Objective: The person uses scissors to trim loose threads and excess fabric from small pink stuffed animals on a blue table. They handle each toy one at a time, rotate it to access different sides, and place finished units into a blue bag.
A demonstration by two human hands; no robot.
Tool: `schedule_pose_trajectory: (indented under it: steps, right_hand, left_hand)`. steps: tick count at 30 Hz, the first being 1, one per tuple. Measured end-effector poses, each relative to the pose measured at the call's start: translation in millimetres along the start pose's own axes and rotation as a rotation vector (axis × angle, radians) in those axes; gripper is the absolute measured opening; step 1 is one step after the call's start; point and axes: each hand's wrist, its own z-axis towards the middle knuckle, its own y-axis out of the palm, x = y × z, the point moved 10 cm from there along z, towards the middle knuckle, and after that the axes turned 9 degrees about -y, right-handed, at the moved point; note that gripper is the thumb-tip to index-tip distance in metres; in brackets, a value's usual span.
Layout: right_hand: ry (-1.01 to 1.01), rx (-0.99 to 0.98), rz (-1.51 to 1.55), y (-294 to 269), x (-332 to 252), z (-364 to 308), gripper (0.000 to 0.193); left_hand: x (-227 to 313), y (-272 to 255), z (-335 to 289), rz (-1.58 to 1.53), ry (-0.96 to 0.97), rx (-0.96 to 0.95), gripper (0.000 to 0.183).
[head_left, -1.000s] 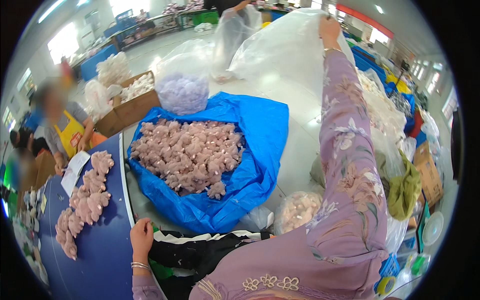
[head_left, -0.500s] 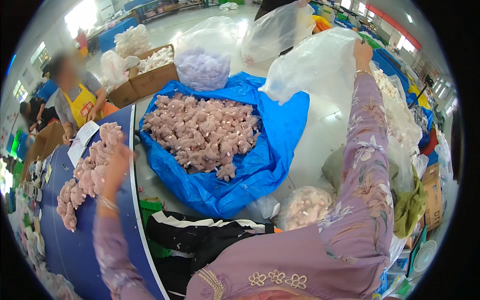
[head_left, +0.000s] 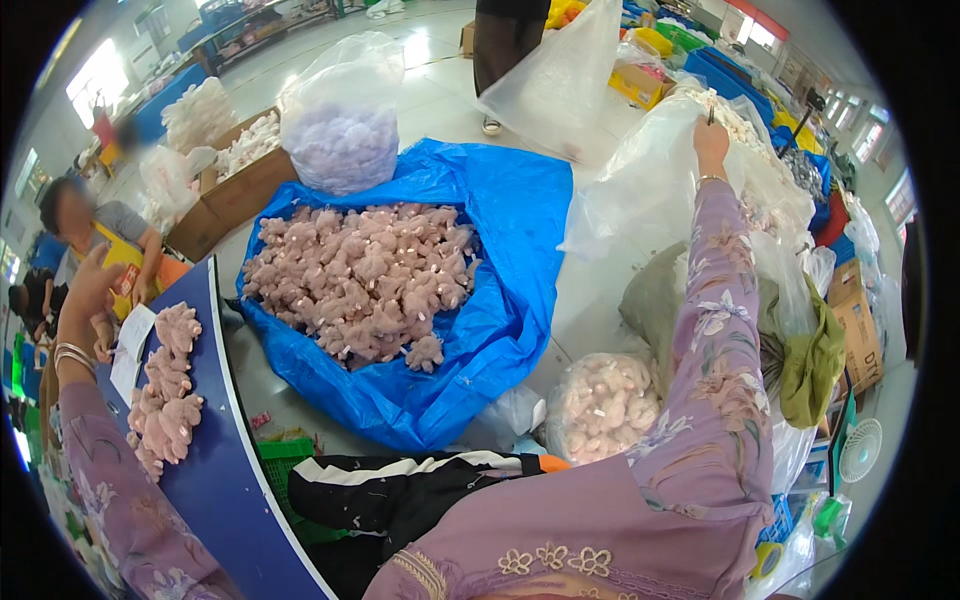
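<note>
A lilac flowered top (head_left: 560, 510) is worn with striped black trousers (head_left: 400, 488) and bangles (head_left: 73, 355).

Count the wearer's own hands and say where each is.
2: the left hand is raised, up and left of the pink plush pieces on the blue table; the right hand, at upper right, holds a clear plastic bag. Neither is hidden.

Editor: The wearer's hands, by count?
Reporter: Two: one left hand (head_left: 88, 292), one right hand (head_left: 711, 150).
Editor: The pink plush toys (head_left: 168, 420)?
Reporter: One pile (head_left: 355, 280) on one blue tarpaulin (head_left: 518, 225), one row (head_left: 168, 380) on one blue table (head_left: 225, 470), each too crowded to count.
Editor: And elsewhere?
Reporter: One bag of lavender plush (head_left: 343, 150), one white fan (head_left: 860, 450), one yellow tape roll (head_left: 767, 561).
</note>
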Motion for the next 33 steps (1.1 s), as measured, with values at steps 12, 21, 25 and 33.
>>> schedule_pose_trajectory:
  steps: [12,21,25,33]
  right_hand:
    - [0.053,-0.393,0.379,61,-21,-22,0.032]
    - [-0.308,-0.561,0.507,98,-243,-62,0.034]
    - [-0.357,-0.374,0.553,105,-293,-46,0.032]
    - [-0.353,-0.147,0.676,99,-359,-63,0.035]
  left_hand:
    - [33,-3,15,-0.159,-0.265,0.093,0.067]
    - [41,24,-14,-0.142,-0.373,-0.009,0.07]
    - [57,40,-32,-0.184,-0.327,-0.045,0.073]
    - [47,55,-71,-0.161,-0.427,-0.109,0.068]
